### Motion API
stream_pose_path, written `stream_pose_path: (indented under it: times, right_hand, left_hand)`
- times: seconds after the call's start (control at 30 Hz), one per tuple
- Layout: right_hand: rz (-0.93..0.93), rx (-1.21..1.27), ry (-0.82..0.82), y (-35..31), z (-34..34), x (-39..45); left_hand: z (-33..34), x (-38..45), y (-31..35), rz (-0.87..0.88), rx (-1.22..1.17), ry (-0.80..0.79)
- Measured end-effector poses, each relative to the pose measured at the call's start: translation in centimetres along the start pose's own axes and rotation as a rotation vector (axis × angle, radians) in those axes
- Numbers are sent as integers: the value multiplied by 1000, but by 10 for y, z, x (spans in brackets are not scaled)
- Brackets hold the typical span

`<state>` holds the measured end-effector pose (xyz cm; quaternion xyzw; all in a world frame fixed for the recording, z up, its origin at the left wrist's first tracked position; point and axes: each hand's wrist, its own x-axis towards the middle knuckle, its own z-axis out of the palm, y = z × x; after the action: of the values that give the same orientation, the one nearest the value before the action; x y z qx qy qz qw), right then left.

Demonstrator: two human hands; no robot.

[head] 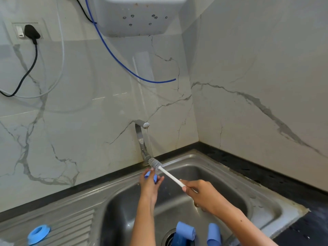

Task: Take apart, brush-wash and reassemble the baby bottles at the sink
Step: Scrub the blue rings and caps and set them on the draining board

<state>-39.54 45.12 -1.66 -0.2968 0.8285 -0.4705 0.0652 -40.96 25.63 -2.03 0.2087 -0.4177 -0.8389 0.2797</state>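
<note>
Head view: left hand (150, 181) is pinching a small blue bottle part (150, 175) under the tap (142, 139). Right hand (198, 192) is gripping the brush (155, 163), fingers wrapped round its handle, bristles in the stream. Two blue bottles (185, 230) are lying in the sink (230, 176), a blue ring (37, 234) on the drainboard. Judgement: disassembly done, washing underway, reassembly pending.

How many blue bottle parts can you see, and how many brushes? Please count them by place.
Blue part held in the left hand: 1
Blue parts in the sink basin: 2
Blue ring on the drainboard: 1
Brush held in the right hand: 1
Total: 5
</note>
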Motion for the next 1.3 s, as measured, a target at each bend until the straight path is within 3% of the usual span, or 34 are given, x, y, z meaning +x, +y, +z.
stream_pose_path:
  times: [0.3,0.57,0.73,0.9,1.1,1.3]
  right_hand:
    - [49,21,-40,-2,3,-5]
    - [50,-19,-72,-3,3,-8]
    - [12,-52,8,-1,11,0]
    - [10,-88,25,2,16,5]
    - [69,43,9,-2,10,6]
    - [101,66,-61,-3,10,-5]
  left_hand:
    - [-10,24,5,-101,-330,47]
    - [-8,17,-1,-30,-309,199]
    - [-1,17,-2,-59,-302,66]
    - [-4,23,-3,-51,-293,44]
    - [-2,16,-2,6,-157,-9]
    - [-6,19,2,111,-53,111]
